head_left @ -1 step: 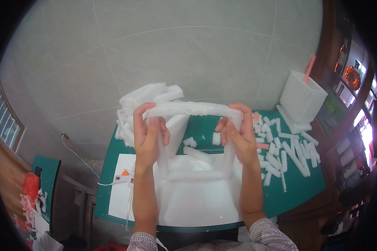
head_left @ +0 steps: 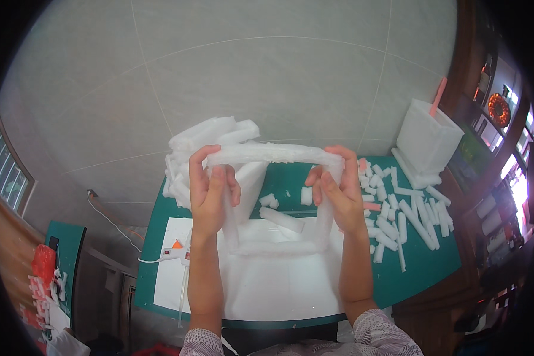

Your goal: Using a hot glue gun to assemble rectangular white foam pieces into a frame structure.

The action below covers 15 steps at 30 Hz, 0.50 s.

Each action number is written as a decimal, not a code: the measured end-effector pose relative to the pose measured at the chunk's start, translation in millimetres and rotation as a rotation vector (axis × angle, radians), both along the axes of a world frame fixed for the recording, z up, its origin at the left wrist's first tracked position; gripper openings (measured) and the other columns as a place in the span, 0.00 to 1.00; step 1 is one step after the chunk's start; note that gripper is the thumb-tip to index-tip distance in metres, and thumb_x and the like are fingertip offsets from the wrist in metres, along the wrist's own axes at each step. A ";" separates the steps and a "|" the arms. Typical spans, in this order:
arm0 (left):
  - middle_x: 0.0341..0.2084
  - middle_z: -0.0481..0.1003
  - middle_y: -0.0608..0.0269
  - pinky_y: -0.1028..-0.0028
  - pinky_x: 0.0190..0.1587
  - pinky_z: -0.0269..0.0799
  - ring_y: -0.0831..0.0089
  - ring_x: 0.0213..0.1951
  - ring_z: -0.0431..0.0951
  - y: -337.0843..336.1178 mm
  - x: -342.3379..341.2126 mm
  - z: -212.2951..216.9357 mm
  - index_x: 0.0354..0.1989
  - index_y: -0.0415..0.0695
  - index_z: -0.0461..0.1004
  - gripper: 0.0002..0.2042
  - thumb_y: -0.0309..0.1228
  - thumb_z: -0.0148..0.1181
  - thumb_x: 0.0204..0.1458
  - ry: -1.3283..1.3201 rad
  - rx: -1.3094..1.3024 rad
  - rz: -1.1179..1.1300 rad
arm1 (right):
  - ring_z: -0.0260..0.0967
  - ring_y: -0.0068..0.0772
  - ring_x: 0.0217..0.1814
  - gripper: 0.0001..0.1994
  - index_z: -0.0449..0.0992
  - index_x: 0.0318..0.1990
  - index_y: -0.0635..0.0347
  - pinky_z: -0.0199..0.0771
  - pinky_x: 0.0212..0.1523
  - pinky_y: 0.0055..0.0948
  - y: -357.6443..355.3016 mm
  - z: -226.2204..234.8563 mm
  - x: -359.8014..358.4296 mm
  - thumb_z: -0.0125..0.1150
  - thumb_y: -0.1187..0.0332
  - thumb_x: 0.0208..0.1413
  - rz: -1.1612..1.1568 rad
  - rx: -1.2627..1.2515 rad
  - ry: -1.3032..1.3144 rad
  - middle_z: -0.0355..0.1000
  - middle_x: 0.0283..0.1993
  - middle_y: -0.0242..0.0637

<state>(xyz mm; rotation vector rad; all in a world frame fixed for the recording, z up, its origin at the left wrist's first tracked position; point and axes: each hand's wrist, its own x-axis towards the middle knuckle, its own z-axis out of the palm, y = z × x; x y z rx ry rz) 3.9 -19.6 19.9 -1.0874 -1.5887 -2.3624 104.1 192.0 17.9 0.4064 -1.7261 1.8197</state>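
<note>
Frame centre, near: left hand (head_left: 210,188) and right hand (head_left: 338,193), fingers curled around opposite sides of white foam frame (head_left: 273,155), held above green counter (head_left: 433,270). Beneath: white sheet (head_left: 267,291). Right: scattered foam sticks (head_left: 406,222). Upper right: white foam box (head_left: 426,141). Behind left hand: foam block pile (head_left: 210,133).

A white square-sided box (head_left: 426,141) stands open at the far right corner of the green worktop (head_left: 433,261). On the shelves at right sit small colourful packages (head_left: 497,110), too blurred to tell apart.
</note>
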 end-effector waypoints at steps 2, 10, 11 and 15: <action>0.23 0.66 0.64 0.82 0.20 0.60 0.79 0.18 0.67 -0.1 -1.0 -1.3 0.58 0.53 0.59 0.16 0.41 0.46 0.64 0.012 -0.023 -0.002 | 0.62 0.19 0.27 0.19 0.55 0.59 0.56 0.65 0.30 0.19 -0.5 0.2 -1.0 0.51 0.65 0.64 -0.002 -0.015 0.003 0.70 0.36 0.38; 0.23 0.66 0.64 0.82 0.20 0.60 0.79 0.18 0.66 2.7 -0.5 -3.5 0.57 0.53 0.60 0.16 0.42 0.47 0.64 0.014 -0.027 0.010 | 0.63 0.19 0.27 0.19 0.55 0.59 0.56 0.66 0.30 0.19 0.9 1.0 -0.9 0.50 0.65 0.65 -0.013 -0.018 0.003 0.70 0.35 0.37; 0.23 0.66 0.64 0.82 0.20 0.60 0.79 0.18 0.66 2.6 -0.4 -3.7 0.57 0.53 0.60 0.16 0.42 0.47 0.64 0.011 -0.029 0.011 | 0.63 0.19 0.27 0.19 0.56 0.59 0.56 0.66 0.30 0.19 0.2 1.4 -0.7 0.50 0.65 0.65 -0.011 -0.022 0.002 0.70 0.35 0.37; 0.23 0.65 0.64 0.82 0.20 0.59 0.79 0.18 0.66 3.0 -1.1 -4.6 0.57 0.53 0.59 0.16 0.41 0.47 0.64 0.005 -0.021 -0.003 | 0.63 0.19 0.28 0.18 0.56 0.58 0.56 0.66 0.31 0.19 0.8 0.1 -1.1 0.50 0.65 0.65 0.001 -0.035 -0.007 0.70 0.34 0.37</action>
